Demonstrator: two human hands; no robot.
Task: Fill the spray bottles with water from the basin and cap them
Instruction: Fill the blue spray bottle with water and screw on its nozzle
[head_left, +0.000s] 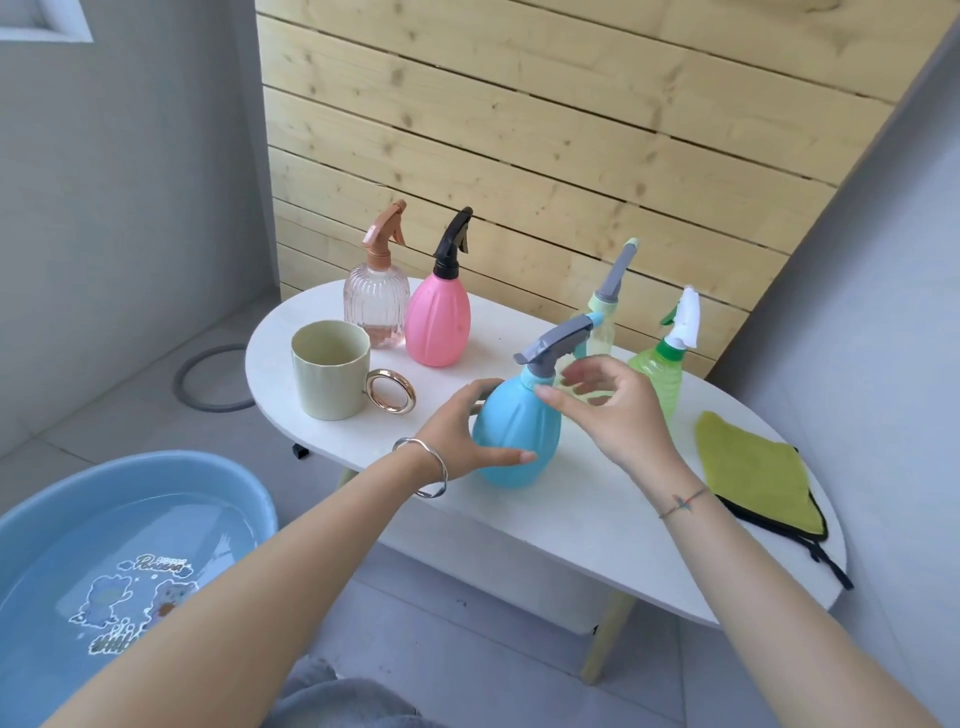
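A blue spray bottle (519, 431) with a grey trigger head (558, 345) stands on the white oval table (545, 519). My left hand (462, 431) grips its body from the left, thumb across the front. My right hand (608, 410) hovers beside the bottle's neck with fingers loosely spread, touching nothing I can make out. Behind stand a clear pink ribbed bottle (375, 306), a pink bottle with a black head (438, 322), a pale yellow bottle (602, 322) and a green bottle with a white head (660, 374). The blue basin (57, 519) of water sits on the floor at lower left.
A pale green mug (332, 376) with a gold ring handle stands left of the blue bottle. A yellow-green cloth (753, 473) lies at the table's right end. A wooden slat wall backs the table. A grey ring (208, 379) lies on the tiled floor.
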